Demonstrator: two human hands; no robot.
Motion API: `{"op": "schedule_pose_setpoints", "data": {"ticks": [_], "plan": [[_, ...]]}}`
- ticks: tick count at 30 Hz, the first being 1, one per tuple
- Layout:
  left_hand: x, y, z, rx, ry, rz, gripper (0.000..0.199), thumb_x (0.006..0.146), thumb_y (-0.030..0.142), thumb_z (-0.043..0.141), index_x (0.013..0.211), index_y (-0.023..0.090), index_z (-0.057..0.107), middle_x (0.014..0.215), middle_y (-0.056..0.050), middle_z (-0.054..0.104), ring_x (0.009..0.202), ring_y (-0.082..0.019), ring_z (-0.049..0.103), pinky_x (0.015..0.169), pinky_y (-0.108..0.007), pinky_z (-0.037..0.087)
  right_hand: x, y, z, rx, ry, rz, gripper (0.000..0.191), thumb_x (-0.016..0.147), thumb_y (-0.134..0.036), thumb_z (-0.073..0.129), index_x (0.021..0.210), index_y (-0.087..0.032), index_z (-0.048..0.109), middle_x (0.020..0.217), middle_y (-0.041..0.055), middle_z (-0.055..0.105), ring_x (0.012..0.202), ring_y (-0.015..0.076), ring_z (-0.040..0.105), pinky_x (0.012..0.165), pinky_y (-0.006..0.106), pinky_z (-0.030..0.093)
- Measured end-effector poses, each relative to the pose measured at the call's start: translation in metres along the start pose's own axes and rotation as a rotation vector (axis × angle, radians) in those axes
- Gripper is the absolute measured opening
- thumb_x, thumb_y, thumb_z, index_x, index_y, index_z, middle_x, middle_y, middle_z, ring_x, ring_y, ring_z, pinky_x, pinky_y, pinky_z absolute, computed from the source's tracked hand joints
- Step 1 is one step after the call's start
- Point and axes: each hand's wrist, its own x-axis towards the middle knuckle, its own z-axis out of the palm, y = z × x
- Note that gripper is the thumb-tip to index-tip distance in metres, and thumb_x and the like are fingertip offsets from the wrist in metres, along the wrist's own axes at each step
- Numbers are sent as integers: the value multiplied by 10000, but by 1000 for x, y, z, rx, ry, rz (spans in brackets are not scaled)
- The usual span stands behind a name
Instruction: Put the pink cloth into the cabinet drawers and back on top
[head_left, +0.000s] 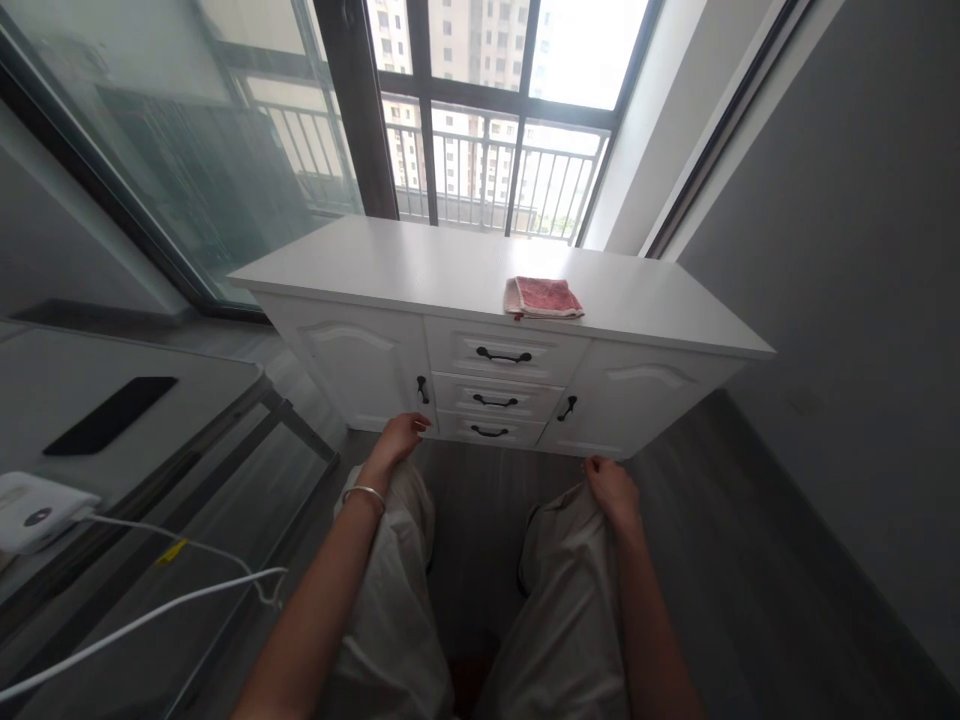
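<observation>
My left hand [403,437] rests on my left knee with its fingers curled, close to the lower front of a white cabinet [360,350]. What it holds, if anything, I cannot make out. Over my right knee lies my right hand [612,490], fingers curled down near the beige trousers [562,560]; its grip is too small to tell. A folded pink cloth [546,298] lies on the cabinet top, near the front edge. Black handles mark the cabinet's closed drawers [502,356] and two closed doors. Neither hand touches the cloth.
At the left stands a table [210,370] with a black flat object [111,414] and a white device [43,512]. White cables [172,600] hang beside it. Behind the cabinet are windows [480,150]; a grey wall [847,300] rises on the right.
</observation>
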Motion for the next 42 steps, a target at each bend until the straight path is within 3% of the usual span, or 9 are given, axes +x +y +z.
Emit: {"op": "schedule_pose_setpoints", "data": {"ticks": [6, 12, 19, 30, 39, 42], "plan": [[-1, 4, 1, 7, -28, -27, 508, 722, -25, 587, 1162, 166, 752, 1148, -92, 801, 1009, -182, 755, 846, -244, 561, 8, 6, 1, -3, -14, -6, 486, 1064, -426, 350, 1269, -239, 749, 1217, 160, 754, 1178, 298, 708, 938, 369, 511], [-2, 3, -8, 48, -10, -47, 438, 719, -3, 593, 1057, 200, 782, 1151, -63, 807, 1149, -193, 721, 982, -248, 521, 15, 2, -1, 7, -22, -35, 497, 1069, -442, 343, 1243, -224, 754, 1248, 157, 746, 1207, 315, 692, 946, 381, 508], [0, 2, -12, 58, 3, -71, 461, 737, -4, 555, 1084, 199, 782, 1161, -65, 805, 1144, -197, 727, 970, -255, 525, 17, -2, 1, 1, -23, -77, 502, 1073, -446, 336, 1200, -212, 761, 1229, 151, 754, 1183, 310, 703, 927, 361, 507], [4, 3, -8, 41, 26, -84, 465, 746, -16, 558, 1129, 162, 754, 1080, -79, 814, 940, -159, 764, 833, -219, 543, 13, -26, 5, -3, 26, -95, 456, 1074, -377, 345, 1158, -210, 762, 1165, 145, 770, 1121, 271, 722, 894, 312, 489], [-3, 6, -14, 97, 53, -87, 456, 758, -15, 533, 1093, 176, 777, 1165, -90, 800, 1131, -190, 724, 942, -235, 511, 11, -24, 1, 57, 30, -104, 449, 1072, -370, 356, 1178, -207, 760, 1167, 134, 774, 1101, 250, 720, 841, 273, 468], [-2, 9, -13, 124, 30, -93, 369, 775, 33, 560, 1013, 186, 797, 1110, -91, 810, 1103, -209, 732, 936, -250, 517, 8, -26, 0, 80, 42, -103, 448, 1073, -372, 369, 1178, -208, 772, 1151, 136, 775, 1085, 242, 721, 854, 262, 471]]}}
